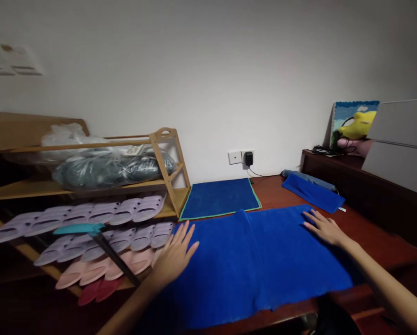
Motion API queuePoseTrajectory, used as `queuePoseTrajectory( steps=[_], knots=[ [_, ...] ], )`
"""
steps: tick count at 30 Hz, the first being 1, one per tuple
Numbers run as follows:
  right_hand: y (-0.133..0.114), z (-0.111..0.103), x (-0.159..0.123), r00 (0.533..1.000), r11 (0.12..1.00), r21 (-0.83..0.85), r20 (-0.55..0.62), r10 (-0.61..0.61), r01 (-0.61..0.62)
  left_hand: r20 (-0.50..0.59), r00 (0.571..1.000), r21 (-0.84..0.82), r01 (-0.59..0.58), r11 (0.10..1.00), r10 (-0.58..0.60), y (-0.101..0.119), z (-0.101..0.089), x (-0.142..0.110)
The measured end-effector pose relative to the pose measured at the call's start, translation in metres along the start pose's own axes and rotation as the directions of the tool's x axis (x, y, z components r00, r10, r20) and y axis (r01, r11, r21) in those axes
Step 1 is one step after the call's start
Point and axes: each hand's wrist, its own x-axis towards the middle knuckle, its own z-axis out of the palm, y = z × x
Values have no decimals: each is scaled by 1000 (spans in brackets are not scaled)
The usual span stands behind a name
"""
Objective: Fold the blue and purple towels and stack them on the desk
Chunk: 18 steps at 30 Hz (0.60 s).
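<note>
A large bright blue towel (257, 260) lies spread on a dark red-brown wooden surface (379, 242). My left hand (175, 253) rests flat on the towel's left edge with fingers spread, holding nothing. My right hand (325, 228) lies flat near the towel's far right corner, fingers stretched out. A raised crease runs down the towel's middle between the hands.
A green-edged blue cloth (220, 197) lies flat behind the towel, and a folded blue cloth (313, 193) at the back right. A wooden shoe rack (166, 158) with lilac and pink slippers (124, 211) stands left. A wall socket with charger (248, 158) is behind.
</note>
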Motion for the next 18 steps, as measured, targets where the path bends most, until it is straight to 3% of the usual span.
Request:
queuePoseTrajectory(
  steps=[4, 10, 14, 18],
  knots=[
    [13, 18, 3, 1000, 1000, -14, 4, -5, 5, 153, 987, -13, 46, 999, -44, -7, 18, 2],
    [48, 21, 4, 1000, 1000, 5, 18, -14, 13, 182, 982, -15, 51, 999, -48, -27, 21, -8],
    [40, 5, 16, 999, 1000, 9, 20, 26, -26, 222, 973, -17, 72, 997, -66, -22, 10, 1],
    [17, -3, 40, 999, 999, 21, -14, -48, 48, 184, 978, -22, 107, 994, -101, -21, 7, 25]
  ],
)
